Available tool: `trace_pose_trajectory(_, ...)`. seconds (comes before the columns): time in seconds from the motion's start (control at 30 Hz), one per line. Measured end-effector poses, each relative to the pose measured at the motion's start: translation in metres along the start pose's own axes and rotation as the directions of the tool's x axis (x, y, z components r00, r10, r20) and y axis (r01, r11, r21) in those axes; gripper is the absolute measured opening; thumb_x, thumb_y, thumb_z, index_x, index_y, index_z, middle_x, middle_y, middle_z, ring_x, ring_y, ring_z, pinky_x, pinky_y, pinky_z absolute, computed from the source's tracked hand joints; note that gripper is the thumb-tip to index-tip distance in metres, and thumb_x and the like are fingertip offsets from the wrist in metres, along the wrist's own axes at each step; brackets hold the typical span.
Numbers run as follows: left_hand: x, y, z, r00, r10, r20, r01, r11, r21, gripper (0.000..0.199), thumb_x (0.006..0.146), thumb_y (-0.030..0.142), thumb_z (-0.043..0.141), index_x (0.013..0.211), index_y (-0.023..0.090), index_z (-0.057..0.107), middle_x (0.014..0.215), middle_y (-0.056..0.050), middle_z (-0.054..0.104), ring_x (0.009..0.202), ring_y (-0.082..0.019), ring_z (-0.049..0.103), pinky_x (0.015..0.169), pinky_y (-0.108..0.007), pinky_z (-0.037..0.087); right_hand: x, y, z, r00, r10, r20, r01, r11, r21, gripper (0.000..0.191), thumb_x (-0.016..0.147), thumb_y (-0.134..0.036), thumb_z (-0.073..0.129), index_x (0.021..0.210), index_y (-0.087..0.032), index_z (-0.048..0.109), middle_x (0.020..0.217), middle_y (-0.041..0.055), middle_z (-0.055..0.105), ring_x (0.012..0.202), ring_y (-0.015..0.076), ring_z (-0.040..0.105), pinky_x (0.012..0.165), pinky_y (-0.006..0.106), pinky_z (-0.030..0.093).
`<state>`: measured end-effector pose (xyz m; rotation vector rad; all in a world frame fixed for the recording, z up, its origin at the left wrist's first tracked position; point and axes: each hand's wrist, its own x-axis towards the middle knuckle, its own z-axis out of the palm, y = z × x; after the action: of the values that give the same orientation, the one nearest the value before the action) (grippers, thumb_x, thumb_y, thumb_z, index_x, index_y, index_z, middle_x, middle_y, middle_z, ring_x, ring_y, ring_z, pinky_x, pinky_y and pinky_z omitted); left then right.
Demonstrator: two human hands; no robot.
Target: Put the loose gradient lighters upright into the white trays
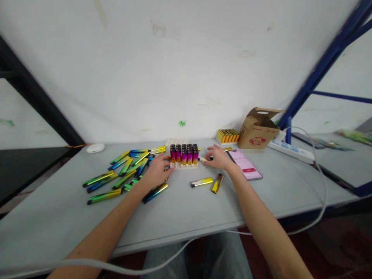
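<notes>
A pale rack (183,166) stands mid-table, with several purple-and-orange lighters (184,155) upright in it, black tops up. My left hand (158,170) is at the rack's left end, fingers and thumb closed round its edge. Just right of the rack, my right hand (217,157) has a pale gold lighter (202,159) between thumb and fingers; its dark end is partly covered by the hand. Closer to me lie a silver-and-yellow lighter (202,182) and a gold lighter (217,183). Shiny green, blue and yellow lighters (123,178) lie scattered left of my left hand.
A phone (245,164) with a lit screen lies right of my right hand. Behind it are a block of yellow lighters (228,136), an open cardboard box (257,133) and a power strip (293,152). A white case (95,148) sits back left. A white cable (324,193) crosses the table's right side.
</notes>
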<state>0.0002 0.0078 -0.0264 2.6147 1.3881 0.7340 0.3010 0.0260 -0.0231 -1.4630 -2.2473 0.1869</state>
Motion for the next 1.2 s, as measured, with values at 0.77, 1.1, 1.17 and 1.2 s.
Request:
trace_pose_trajectory(0.77,0.002,-0.025,-0.038,0.986,-0.167,-0.021,0.164,0.983,-0.082,0.046,0.088,0.048,0.041,0.1,0.018,0.074,0.107,-0.011,0.074,0.1,-0.027,0.067,0.093,-0.038,0.049,0.013,-0.028,-0.013,0.874,0.449,0.184,-0.235,0.061,0.97,0.025,0.083,-0.042,0.049,0.094,-0.021,0.055,0.064,-0.0039,0.053,0.048,0.0095,0.047,0.044,0.02,0.034)
trace_pose_trajectory(1.1,-0.007,-0.017,-0.059,0.991,-0.028,0.133,0.047,0.989,-0.142,0.041,0.073,0.06,0.063,0.064,0.022,0.074,0.097,-0.007,0.072,0.091,-0.024,0.066,0.089,-0.035,0.049,0.005,-0.027,0.005,0.903,0.306,-0.303,-0.226,0.935,0.273,0.029,0.09,-0.04,0.05,0.09,-0.018,0.068,0.081,0.0069,0.069,0.076,0.0193,0.061,0.067,0.028,0.04)
trace_pose_trajectory(1.17,-0.009,-0.01,-0.059,0.978,0.037,0.205,-0.01,0.992,-0.129,0.038,0.072,0.058,0.066,0.062,0.022,0.073,0.093,-0.007,0.07,0.09,-0.022,0.064,0.086,-0.033,0.049,0.004,-0.028,0.008,0.904,0.313,-0.291,-0.27,0.946,0.179,0.027,0.089,-0.04,0.053,0.092,-0.018,0.069,0.083,0.0072,0.072,0.077,0.0207,0.064,0.069,0.029,0.041)
trace_pose_trajectory(1.2,-0.011,-0.006,-0.059,0.97,0.059,0.237,-0.031,0.992,-0.121,0.036,0.07,0.057,0.069,0.063,0.022,0.073,0.095,-0.007,0.068,0.092,-0.023,0.063,0.087,-0.033,0.049,0.003,-0.028,0.009,0.902,0.329,-0.28,-0.296,0.942,0.155,0.027,0.088,-0.04,0.054,0.091,-0.018,0.069,0.082,0.0071,0.073,0.076,0.0211,0.064,0.07,0.03,0.042)
